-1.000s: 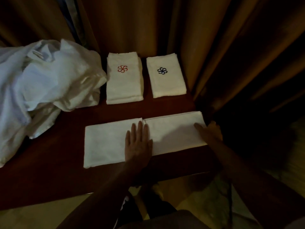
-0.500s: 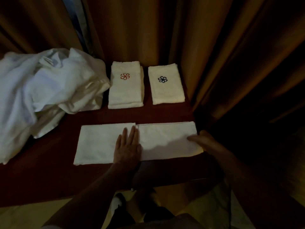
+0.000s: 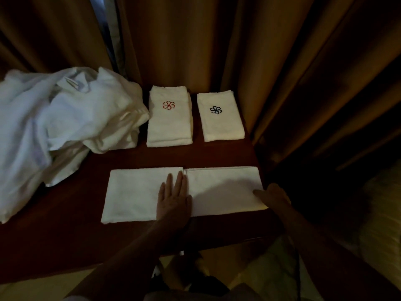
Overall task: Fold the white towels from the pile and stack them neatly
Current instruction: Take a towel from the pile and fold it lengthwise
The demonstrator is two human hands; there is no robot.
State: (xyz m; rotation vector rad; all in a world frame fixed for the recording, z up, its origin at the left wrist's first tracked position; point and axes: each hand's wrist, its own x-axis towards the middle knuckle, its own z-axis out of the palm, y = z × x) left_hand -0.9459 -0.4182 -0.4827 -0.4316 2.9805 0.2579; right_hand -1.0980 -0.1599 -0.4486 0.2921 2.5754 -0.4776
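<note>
Head view, dim room. Long white towel [image 3: 149, 192] lies flat across the near part of the dark red table [image 3: 65, 231], folded lengthwise, with a seam or overlapping edge near its middle. Left hand [image 3: 173, 197] lies flat, palm down on that middle, fingers straight and close together, tips just at the seam. Right hand [image 3: 274, 195] sits at the towel's right end by the table's right edge; one finger reaches onto the cloth, the rest is in shadow, so can't tell if it pinches the edge or just rests there.

Behind the towel, well apart: folded stack with red emblem [image 3: 169, 118], at least two layers visible at the front edge, exact count unclear. Just right of it, apart, folded towel with dark emblem [image 3: 220, 117], layer count also unclear. Unfolded white pile [image 3: 60, 127] fills the table's left side, cut off by the left frame edge, touching or nearly touching the red-emblem stack.

Brown curtains [image 3: 238, 51] hang behind. Lower frame very dark: forearms, floor, something pale at right edge, not identifiable.
</note>
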